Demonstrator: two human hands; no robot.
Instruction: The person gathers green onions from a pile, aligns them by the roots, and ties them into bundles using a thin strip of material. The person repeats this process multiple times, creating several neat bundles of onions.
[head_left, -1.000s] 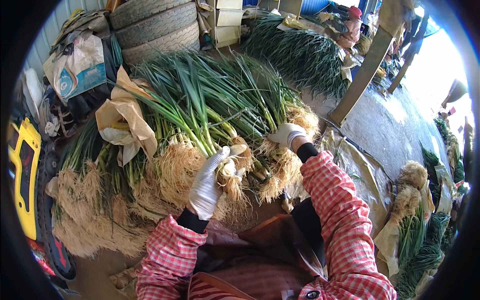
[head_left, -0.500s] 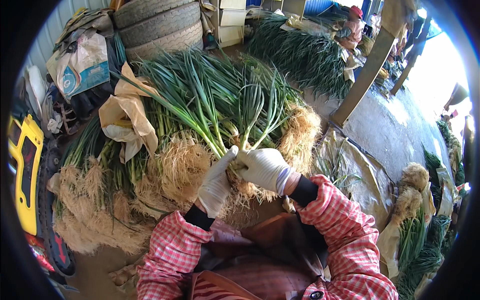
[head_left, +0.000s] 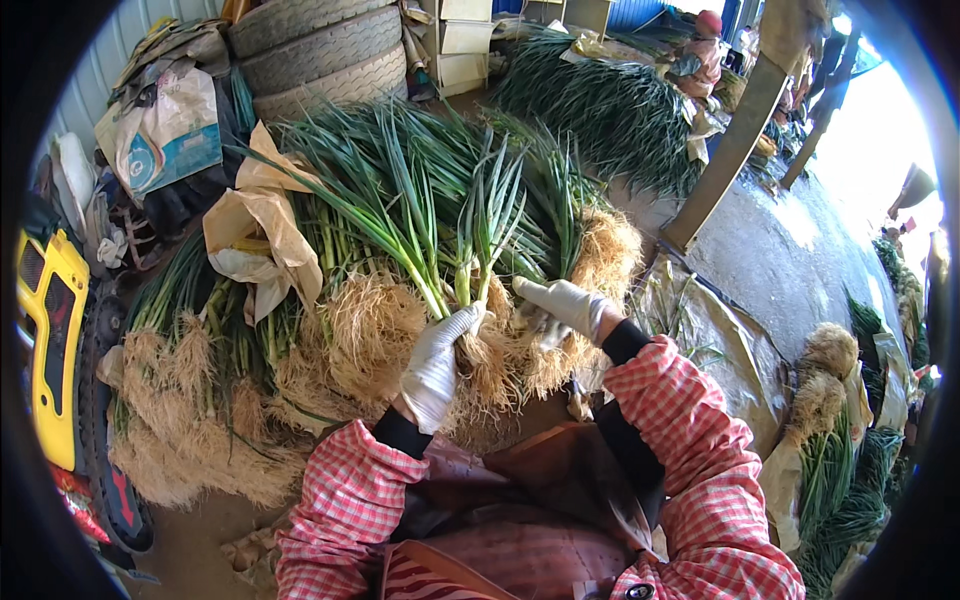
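Observation:
My left hand (head_left: 435, 370), in a whitish glove, is closed round a small bunch of green onions (head_left: 462, 275). Their leaves point away from me, and pale roots hang below the grip. My gloved right hand (head_left: 568, 308) is just right of the bunch and apart from it, thumb stretched out and fingers loosely bent, with nothing seen in it. Beneath that hand are the tan roots of other green onions. A large heap of green onions (head_left: 365, 165) lies beyond both hands, its thick root mats (head_left: 372, 325) facing me.
Crumpled brown paper (head_left: 262, 235) lies on the heap's left. Tyres (head_left: 325, 55) are stacked behind, and a yellow machine part (head_left: 55, 350) is at far left. A slanting post (head_left: 725, 150) rises on the right. More bundles (head_left: 825, 440) lie at right; another person (head_left: 705, 60) is far back.
My right hand has let go of the green onions and moved right, its thumb now apart from the fingers. The left hand keeps the bunch, whose leaves stand closer together.

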